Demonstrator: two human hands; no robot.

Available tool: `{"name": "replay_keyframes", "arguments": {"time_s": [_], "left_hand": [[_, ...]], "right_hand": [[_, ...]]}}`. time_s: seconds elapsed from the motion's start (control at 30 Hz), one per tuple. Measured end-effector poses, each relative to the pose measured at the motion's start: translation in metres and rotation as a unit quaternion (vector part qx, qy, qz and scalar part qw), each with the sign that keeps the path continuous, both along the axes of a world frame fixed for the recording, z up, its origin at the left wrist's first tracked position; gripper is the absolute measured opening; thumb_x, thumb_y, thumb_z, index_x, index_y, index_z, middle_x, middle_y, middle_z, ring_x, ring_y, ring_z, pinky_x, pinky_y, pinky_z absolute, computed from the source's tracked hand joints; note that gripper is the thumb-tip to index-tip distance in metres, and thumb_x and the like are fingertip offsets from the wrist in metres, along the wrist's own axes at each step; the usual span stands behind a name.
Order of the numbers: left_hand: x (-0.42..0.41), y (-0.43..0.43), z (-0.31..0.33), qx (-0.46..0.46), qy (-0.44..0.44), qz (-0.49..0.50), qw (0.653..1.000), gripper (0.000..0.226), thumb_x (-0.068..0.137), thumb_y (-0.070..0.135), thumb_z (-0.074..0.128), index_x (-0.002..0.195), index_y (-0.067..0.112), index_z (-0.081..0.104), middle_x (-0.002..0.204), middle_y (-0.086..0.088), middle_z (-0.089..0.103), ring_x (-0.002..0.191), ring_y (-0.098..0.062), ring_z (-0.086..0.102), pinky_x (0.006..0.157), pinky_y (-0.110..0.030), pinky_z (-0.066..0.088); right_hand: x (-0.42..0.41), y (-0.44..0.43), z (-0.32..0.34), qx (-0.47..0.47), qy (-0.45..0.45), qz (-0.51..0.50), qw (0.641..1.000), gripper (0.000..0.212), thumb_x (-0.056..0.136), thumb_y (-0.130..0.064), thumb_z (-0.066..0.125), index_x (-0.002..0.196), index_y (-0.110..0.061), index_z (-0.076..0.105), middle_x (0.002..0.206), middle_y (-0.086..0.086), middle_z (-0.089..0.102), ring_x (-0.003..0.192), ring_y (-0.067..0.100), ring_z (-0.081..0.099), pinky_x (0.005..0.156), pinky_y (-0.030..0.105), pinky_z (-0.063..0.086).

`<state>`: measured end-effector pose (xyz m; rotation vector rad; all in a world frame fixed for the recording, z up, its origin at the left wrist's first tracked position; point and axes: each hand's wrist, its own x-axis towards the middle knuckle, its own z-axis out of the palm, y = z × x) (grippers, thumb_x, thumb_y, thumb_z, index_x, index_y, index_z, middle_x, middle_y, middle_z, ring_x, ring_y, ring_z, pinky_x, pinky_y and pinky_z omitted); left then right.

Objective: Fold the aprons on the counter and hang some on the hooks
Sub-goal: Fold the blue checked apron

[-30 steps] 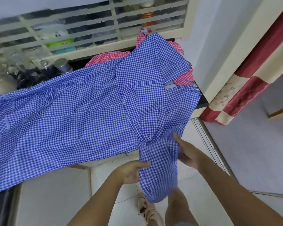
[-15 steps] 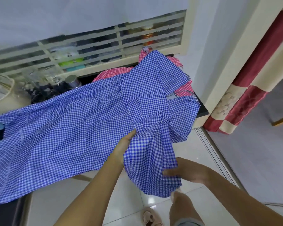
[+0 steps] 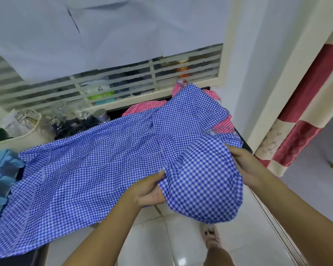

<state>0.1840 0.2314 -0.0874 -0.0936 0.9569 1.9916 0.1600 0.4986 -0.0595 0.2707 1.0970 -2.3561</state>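
Observation:
A blue-and-white checked apron [image 3: 96, 162] lies spread across the dark counter [image 3: 246, 145], hiding most of it. Its right-hand flap [image 3: 202, 189] is lifted off the counter's front edge. My left hand [image 3: 148, 191] grips that flap at its gathered seam, thumb on top. My right hand [image 3: 244, 166] holds the flap's far right side, fingers partly under the cloth. A red-and-white checked apron [image 3: 142, 109] lies beneath the blue one at the back right, showing only at the edges. No hooks are in view.
Glass jars and a steel cup [image 3: 101, 114] stand at the counter's back left beside a cream tray [image 3: 25, 137]. Blue cloth [image 3: 2, 173] sits at the left edge. A louvred window [image 3: 123, 85] is behind. A red-and-cream curtain [image 3: 304, 120] hangs right. White tiled floor lies below.
Both hands have raised the hanging flap from below the counter edge up to counter height. My right hand moved from under the flap to its right side. The camera tilted upward.

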Motion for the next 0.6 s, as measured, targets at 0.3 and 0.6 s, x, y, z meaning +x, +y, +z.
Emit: {"name": "replay_keyframes", "arguments": {"time_s": [0.3,0.6], "left_hand": [[-0.083,0.029,0.025,0.047,-0.131,0.338,0.931,0.032,0.099,0.023,0.040,0.093,0.000,0.061,0.096,-0.019,0.064,0.093,-0.032,0.058,0.081,-0.049,0.045],[-0.184,0.033,0.005,-0.050,-0.024,0.290,0.955,0.083,0.091,0.068,0.029,0.154,0.019,0.006,0.152,-0.014,0.034,0.137,-0.034,0.037,0.110,-0.048,0.030]], "right_hand": [[-0.064,-0.012,0.002,-0.073,0.011,-0.059,0.996,0.057,0.069,-0.008,0.078,0.121,-0.011,0.055,0.119,0.021,0.060,0.103,0.027,0.064,0.082,0.041,0.058],[-0.139,-0.009,-0.049,0.260,0.108,-0.052,0.958,0.029,0.092,-0.011,0.059,0.114,-0.030,0.062,0.132,0.005,0.053,0.118,0.022,0.056,0.094,0.034,0.051]]}}
